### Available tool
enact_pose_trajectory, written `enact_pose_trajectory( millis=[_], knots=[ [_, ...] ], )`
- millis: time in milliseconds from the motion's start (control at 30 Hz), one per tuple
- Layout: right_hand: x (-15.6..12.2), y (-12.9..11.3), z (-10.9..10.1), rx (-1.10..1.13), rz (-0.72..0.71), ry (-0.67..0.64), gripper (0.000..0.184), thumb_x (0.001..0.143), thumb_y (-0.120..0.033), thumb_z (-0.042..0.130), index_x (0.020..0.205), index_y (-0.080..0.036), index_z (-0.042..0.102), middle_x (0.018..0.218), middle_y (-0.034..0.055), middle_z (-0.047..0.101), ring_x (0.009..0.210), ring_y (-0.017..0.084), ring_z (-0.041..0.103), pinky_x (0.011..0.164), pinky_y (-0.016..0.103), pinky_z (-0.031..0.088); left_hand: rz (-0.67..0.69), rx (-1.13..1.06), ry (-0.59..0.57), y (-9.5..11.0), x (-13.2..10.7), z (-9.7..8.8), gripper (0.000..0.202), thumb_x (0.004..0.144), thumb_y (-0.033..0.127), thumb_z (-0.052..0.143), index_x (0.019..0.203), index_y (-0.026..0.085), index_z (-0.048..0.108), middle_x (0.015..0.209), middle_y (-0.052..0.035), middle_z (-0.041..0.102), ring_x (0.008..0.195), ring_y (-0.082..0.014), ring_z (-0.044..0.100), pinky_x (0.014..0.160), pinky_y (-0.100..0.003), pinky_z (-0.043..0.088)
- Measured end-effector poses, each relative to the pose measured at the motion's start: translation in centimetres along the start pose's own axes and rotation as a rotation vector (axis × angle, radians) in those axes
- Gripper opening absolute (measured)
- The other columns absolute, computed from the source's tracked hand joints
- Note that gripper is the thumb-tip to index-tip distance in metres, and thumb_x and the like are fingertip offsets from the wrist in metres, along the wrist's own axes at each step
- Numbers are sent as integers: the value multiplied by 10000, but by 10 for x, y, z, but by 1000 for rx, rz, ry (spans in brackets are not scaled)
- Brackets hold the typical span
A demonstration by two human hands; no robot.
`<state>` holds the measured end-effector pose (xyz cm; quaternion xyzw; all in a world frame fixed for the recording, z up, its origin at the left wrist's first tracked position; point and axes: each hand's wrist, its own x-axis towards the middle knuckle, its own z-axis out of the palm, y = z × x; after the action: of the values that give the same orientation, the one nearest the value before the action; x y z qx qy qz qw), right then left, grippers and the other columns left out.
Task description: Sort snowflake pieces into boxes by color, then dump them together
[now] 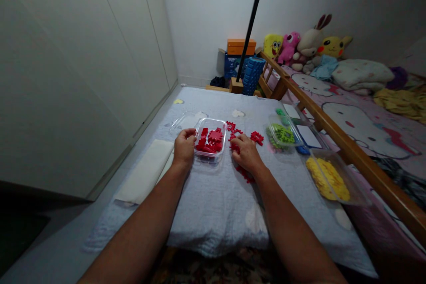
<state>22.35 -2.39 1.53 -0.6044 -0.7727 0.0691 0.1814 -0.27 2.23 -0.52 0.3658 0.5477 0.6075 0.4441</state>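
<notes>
Fabric or paper point(144, 171), cream-coloured and folded flat, is lying at the left of a pale blue cloth point(216, 206), below a clear plastic lid or tray point(177, 129). The person's left hand point(185, 147) is touching the left side of a clear, rectangular plastic container point(210, 154); how firmly it is gripping cannot be told. Inside, notched red plastic pieces point(214, 136) are lying just right of that hand. Past the container, the right hand point(245, 153) is bending its fingers down onto loose red pieces point(257, 138), which are spreading around it; whether it is pinching one cannot be told. Farther right, green pieces point(282, 134) and yellow pieces point(328, 179) are sitting in clear containers beside a wooden rail point(313, 108).
</notes>
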Motion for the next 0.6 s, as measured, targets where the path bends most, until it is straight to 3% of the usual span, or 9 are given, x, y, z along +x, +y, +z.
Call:
enact_pose_trajectory(
  millis=[333,500,600],
  knots=[
    [1,3,9,69,63,81,182,853,-144,564,983,-195,680,1113,121,642,1087,270,578,932,386,430,16,29,-1,-5,3,0,342,598,221,585,925,175,673,902,-34,687,795,-160,597,776,-293,477],
    [4,14,-2,327,134,357,87,833,-174,568,875,-210,636,957,79,642,952,234,603,902,357,477,17,21,-3,-3,1,0,333,598,217,583,917,177,669,887,-36,684,771,-160,587,757,-293,474],
    [4,9,-12,486,171,479,72,842,-217,566,882,-214,625,935,62,647,909,219,614,868,345,495,12,20,-13,-1,0,1,331,592,209,583,911,176,668,881,-35,683,767,-160,586,747,-291,473]
  ],
)
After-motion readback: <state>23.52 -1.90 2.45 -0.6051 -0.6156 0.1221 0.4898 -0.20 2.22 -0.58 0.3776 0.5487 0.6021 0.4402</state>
